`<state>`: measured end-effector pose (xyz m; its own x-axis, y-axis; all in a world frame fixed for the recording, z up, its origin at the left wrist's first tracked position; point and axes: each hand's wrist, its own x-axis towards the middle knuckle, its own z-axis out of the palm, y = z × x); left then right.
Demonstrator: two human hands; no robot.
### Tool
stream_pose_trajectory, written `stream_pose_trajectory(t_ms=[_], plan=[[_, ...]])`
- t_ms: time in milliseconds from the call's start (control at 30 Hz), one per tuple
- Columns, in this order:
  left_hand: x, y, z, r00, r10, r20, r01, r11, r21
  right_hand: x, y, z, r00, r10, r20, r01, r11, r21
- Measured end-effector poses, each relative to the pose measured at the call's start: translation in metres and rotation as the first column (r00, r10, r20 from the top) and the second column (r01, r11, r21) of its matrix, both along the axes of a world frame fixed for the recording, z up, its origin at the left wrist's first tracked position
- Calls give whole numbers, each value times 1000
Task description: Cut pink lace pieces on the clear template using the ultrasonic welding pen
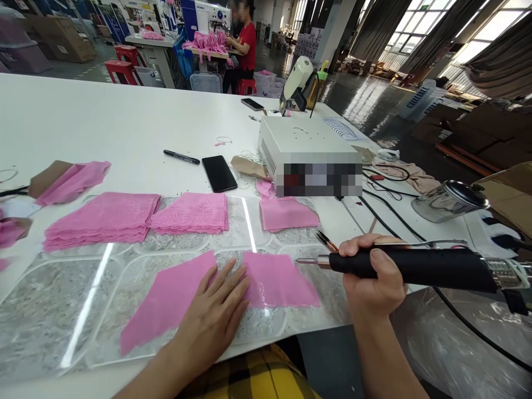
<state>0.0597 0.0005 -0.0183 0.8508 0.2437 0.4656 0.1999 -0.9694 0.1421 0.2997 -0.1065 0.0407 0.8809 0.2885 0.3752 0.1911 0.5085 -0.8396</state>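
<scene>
My left hand (222,302) lies flat, fingers spread, at the inner edge of a pink fabric piece (166,305), its fingertips reaching the left edge of a second pink piece (278,280). Both pieces lie on a glossy, stone-patterned clear mat (137,266). My right hand (376,277) is wrapped round a black-handled hand tool (419,269) with a thin metal tip. That tip points left and appears at the right side of the second piece; I cannot tell whether it touches. Behind the hands lie two stacks of pink fabric (100,219) (191,213) and a smaller pink pile (288,213).
A grey metal box (307,136) stands at the table's back right, with black cables (382,205) beside it. Nearby are a phone (219,173), a marker (181,157) and a glass jar (449,202). A person in red (245,44) sits at a sewing machine beyond.
</scene>
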Motion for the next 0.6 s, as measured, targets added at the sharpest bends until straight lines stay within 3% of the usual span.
stream_pose_trajectory(t_ms=[200, 600], plan=[[0, 1, 1, 1000, 2, -6, -2, 1000, 1, -2, -13, -1, 1000, 29, -7, -29, 999, -27], [0, 1, 0, 1000, 5, -1, -5, 1000, -20, -4, -5, -6, 999, 44, 9, -44, 999, -26]])
